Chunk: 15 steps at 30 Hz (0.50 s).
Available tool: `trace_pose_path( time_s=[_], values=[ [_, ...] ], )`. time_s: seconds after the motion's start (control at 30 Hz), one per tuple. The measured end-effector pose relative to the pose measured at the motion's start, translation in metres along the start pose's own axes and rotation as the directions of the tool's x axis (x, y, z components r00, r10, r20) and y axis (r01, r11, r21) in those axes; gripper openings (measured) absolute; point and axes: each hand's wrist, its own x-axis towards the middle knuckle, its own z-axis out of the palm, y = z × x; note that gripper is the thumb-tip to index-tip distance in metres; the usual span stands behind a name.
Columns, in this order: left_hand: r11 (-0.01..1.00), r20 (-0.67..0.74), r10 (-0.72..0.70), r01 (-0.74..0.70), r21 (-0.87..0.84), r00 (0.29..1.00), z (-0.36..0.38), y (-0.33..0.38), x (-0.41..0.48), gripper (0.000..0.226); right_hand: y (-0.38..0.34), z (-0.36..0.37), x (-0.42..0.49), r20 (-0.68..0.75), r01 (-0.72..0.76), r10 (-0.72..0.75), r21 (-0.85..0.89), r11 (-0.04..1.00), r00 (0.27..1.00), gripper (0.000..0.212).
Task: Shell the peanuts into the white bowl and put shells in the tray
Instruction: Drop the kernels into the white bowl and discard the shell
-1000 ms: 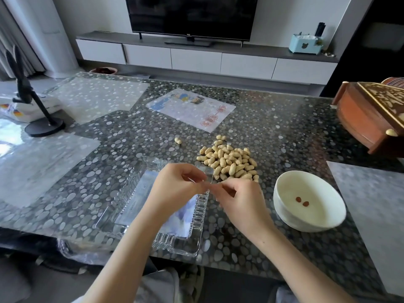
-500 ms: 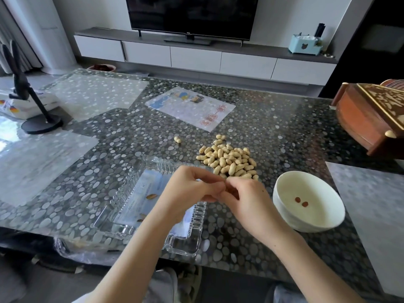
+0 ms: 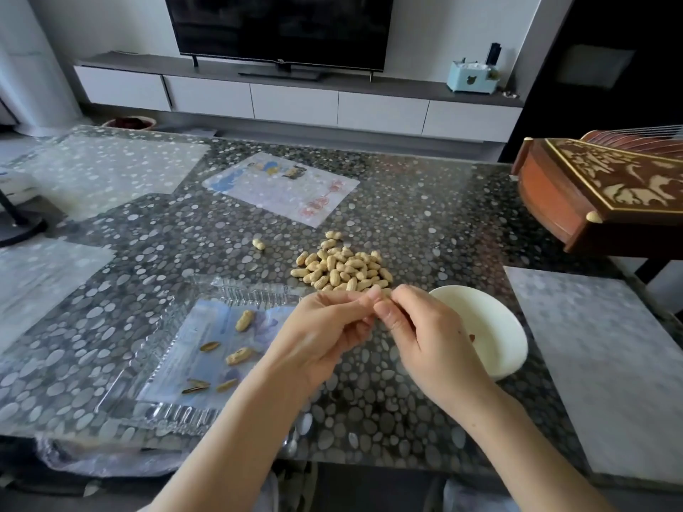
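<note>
Pebble-patterned glass tabletop [image 3: 425, 223]: we count few tan shell pieces [image 3: 242, 354] in the clear plastic tray [image 3: 177, 413], barely a kernel [image 3: 472, 338] in the white round bowl [image 3: 491, 327], a big heap of unshelled peanuts [image 3: 340, 269] left, our left hand [image 3: 321, 334] and right hand [image 3: 432, 338] pinching, likely, one hidden peanut.

No legible text, number or brand in view.
- Printed sheet [image 3: 281, 188] on table [image 3: 425, 223], 11 o'clock from peanut pile [image 3: 342, 269]: coloured cartoon figures, red marks along near edge, too blurred to read.
- TV [image 3: 277, 27], 12 o'clock: small mark at centre of lower bezel, unreadable.
- Paper [image 3: 199, 360] under clear tray [image 3: 236, 290], 8 o'clock from pile: faint print lines, illegible.
- Wooden case [image 3: 591, 194], 2 o'clock: pale inlaid ornament, no letters discernible.
</note>
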Motion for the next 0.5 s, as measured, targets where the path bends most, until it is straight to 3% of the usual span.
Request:
trace_pose_path(
  time_s=[0.3, 0.5],
  values=[
    [0.984, -0.149, 0.178, -0.177, 0.02, 0.973, 0.05, -0.024, 0.01, 0.021, 0.011, -0.006, -0.012, -0.196, -0.22, 0.245, 0.142, 0.965, 0.949, 0.037],
    [0.987, -0.16, 0.16, -0.156, 0.036, 0.974, 0.072, -0.033, 0.021, 0.016, 0.024, -0.02, -0.017, -0.149, -0.346, 0.405, 0.31, 0.885, 0.902, 0.041]
  ],
)
